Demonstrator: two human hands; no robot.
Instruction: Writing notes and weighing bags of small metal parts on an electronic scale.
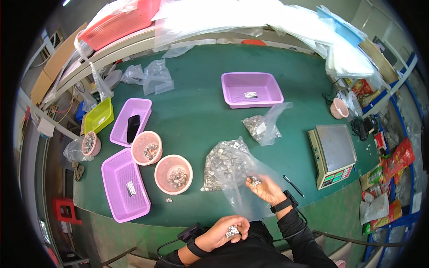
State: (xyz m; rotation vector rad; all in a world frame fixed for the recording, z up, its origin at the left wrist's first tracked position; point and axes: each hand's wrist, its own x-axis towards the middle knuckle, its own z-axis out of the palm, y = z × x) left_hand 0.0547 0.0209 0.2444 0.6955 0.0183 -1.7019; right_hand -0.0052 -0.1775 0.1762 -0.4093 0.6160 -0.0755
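Note:
My left hand [221, 233] is curled round several small shiny silver metal pieces [232, 231], close to my body at the table's front edge. Higher and to the right, my right hand [268, 191] is cupped with its fingers bent over more silver metal pieces [255, 180]. Beside that hand lies a large clear plastic bag [223, 163] full of similar pieces, its loose mouth spread towards me between my hands. Two pink round baskets, one nearer [185, 163] and one farther [138, 147], hold some pieces at the left. One loose piece [169, 200] rests on the table below them.
Purple trays [117, 187] stand left, one with a black phone [133, 127]; another purple tray [252, 102] is at the back. A smaller filled bag [254, 125], a pen [293, 186] and a weighing scale [334, 143] are right. A shelf [134, 42] borders the far edge.

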